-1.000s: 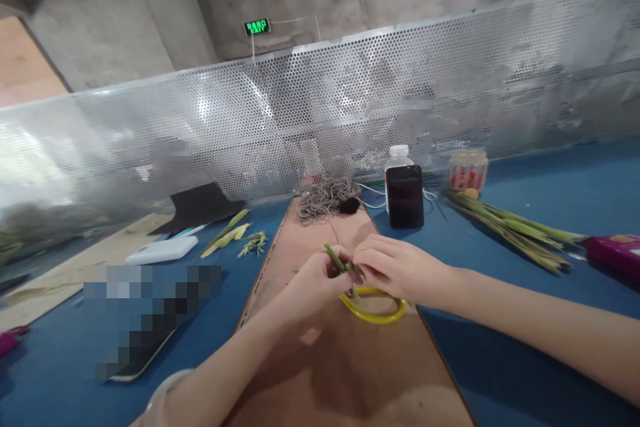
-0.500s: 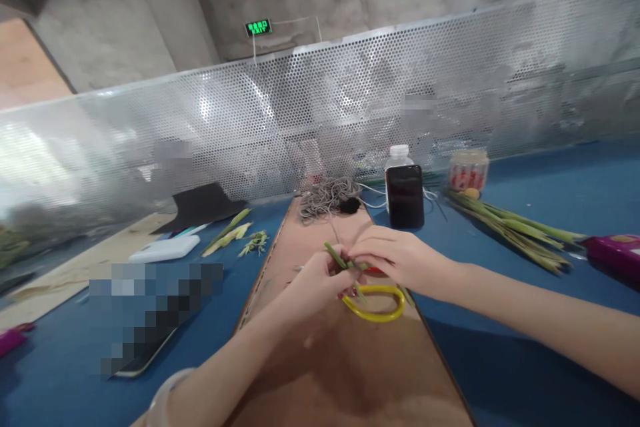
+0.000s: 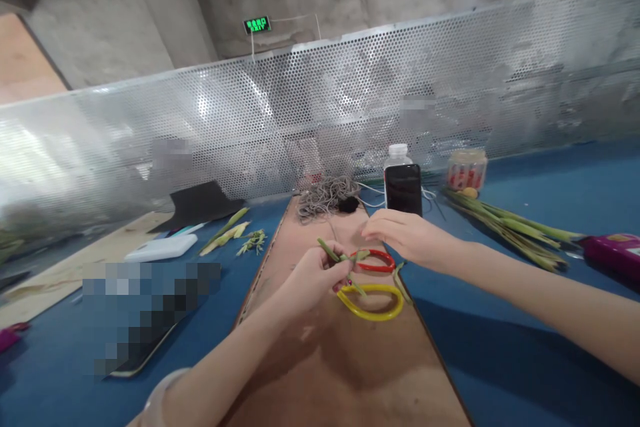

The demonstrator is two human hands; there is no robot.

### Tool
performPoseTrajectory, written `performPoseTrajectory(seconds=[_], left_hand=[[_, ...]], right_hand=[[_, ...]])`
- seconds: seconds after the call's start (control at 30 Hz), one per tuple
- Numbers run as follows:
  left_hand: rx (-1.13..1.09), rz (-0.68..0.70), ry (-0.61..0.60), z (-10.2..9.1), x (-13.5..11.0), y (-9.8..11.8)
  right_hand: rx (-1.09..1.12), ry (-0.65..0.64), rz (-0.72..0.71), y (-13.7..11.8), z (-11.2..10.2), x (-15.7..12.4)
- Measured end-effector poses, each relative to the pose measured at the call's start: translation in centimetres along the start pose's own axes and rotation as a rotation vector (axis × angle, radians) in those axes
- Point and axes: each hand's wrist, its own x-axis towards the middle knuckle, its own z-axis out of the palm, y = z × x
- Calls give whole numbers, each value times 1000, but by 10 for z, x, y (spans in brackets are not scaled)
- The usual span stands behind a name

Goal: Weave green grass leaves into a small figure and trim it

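In the head view my left hand pinches several crossed green leaf strips over the brown board. Their ends stick out past my thumb and fingers. Apart from them, to the right, my right hand hovers with its fingers stretched out and nothing visible in it. Under and beside my left hand lie scissors with one yellow handle loop and one red handle loop; my hand covers their blades. A small pale green leaf scrap rests by the board's right edge.
Grey cord is heaped at the board's far end. A black phone leans against a white-capped bottle. Long green stalks and a jar sit right. Leaf scraps and a white case lie left.
My right hand has let go of the leaf strips and moved up and to the right, uncovering the red loop. My left hand keeps its pinch in nearly the same place.
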Motion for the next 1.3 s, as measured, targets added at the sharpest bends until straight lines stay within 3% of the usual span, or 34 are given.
performPoseTrajectory(seconds=[0.2,0.3,0.43,0.63,0.83,1.07,1.3], left_hand=[[-17,13,48,-2,2,1],[-4,7,27,0,0,3],[19,28,-15,4,-3,6],[12,29,-29,5,-2,3],[21,25,-4,3,-1,2],[249,233,150,3,-2,-8],[316,377,164,5,-6,-7]], right_hand=[[-31,-138,-133,-16,-3,6],[-22,-121,-118,-21,1,7],[63,-74,-26,-26,8,4],[156,-178,133,-32,13,2],[254,-79,331,-33,13,5],[395,-99,466,-33,8,7],[665,-131,594,-34,1,8]])
